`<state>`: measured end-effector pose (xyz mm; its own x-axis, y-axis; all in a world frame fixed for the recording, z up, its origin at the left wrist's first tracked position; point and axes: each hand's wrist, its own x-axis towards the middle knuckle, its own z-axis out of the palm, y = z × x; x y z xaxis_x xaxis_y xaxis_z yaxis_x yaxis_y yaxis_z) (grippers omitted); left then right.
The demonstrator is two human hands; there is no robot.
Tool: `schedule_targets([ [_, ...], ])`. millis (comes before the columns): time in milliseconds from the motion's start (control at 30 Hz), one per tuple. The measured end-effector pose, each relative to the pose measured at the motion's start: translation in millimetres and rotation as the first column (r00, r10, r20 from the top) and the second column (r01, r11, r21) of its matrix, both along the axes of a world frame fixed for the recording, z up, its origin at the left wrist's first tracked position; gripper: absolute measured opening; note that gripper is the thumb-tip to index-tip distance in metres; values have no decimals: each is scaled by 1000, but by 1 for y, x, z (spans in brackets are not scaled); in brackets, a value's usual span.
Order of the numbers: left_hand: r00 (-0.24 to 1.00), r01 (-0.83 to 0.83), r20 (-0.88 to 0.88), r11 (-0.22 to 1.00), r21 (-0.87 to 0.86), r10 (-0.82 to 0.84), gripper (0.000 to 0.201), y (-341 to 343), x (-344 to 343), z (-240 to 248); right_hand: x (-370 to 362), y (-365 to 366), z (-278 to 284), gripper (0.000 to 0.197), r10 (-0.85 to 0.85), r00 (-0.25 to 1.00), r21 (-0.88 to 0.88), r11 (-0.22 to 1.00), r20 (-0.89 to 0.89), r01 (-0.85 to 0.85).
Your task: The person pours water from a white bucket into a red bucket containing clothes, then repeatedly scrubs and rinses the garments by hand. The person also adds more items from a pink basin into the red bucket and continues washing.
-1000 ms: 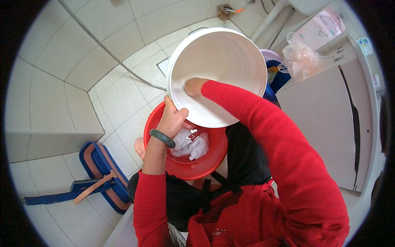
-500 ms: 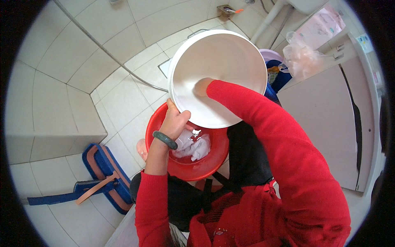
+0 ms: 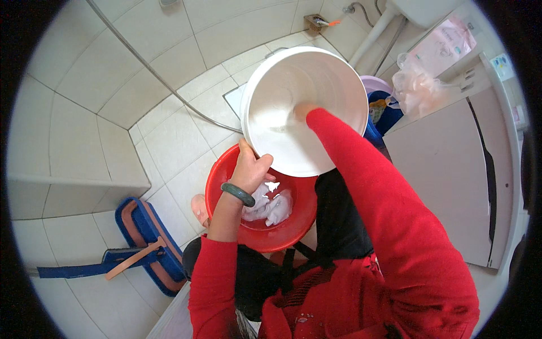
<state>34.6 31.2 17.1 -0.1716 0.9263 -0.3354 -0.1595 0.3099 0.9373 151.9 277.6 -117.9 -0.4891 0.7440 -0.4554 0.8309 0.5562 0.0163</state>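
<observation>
A large white bucket (image 3: 333,73) is tilted so that its open mouth faces me, above the far side of a red basin (image 3: 305,212). Its near left rim is gripped by my left hand (image 3: 252,170), which has a dark green bangle at the wrist. My right hand (image 3: 304,111) reaches inside the bucket against the white inner wall; its fingers are blurred and mostly hidden. In the basin, wet-looking white cloth (image 3: 271,206) lies bunched up below my left hand.
A blue dustpan-like tool (image 3: 152,237) with an orange strip lies at left. The shower hose (image 3: 141,59) trails to the bucket. At right are a white cabinet (image 3: 440,175), a pink mesh bath puff (image 3: 415,85) and a dark blue container (image 3: 389,116). Tiled walls surround the floor.
My right hand has shifted rightward inside the bucket. My left hand keeps its hold on the rim. The whole view has shifted slightly.
</observation>
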Motion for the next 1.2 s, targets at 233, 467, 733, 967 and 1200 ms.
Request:
schedule_targets([
  [233,997,-68,-20,996,63,69,53,-3,-3,-25,-45,-40,10,38,404,898,-276,856,-172,-438],
  [467,931,-278,239,960,-30,277,54,-13,-33,-8,-77,-64,153,36,346,721,-201,808,-600,-554],
  [733,773,-529,465,843,96,432,40,-55,-120,46,-109,-85,316,21,108,364,-211,651,-925,-729],
  [967,719,-680,316,719,143,618,37,-68,-206,98,-209,-36,410,28,66,220,-103,731,-973,-675],
  [1200,660,-741,357,651,163,662,37,-69,-252,113,-291,7,362,29,83,310,-125,794,-947,-595],
])
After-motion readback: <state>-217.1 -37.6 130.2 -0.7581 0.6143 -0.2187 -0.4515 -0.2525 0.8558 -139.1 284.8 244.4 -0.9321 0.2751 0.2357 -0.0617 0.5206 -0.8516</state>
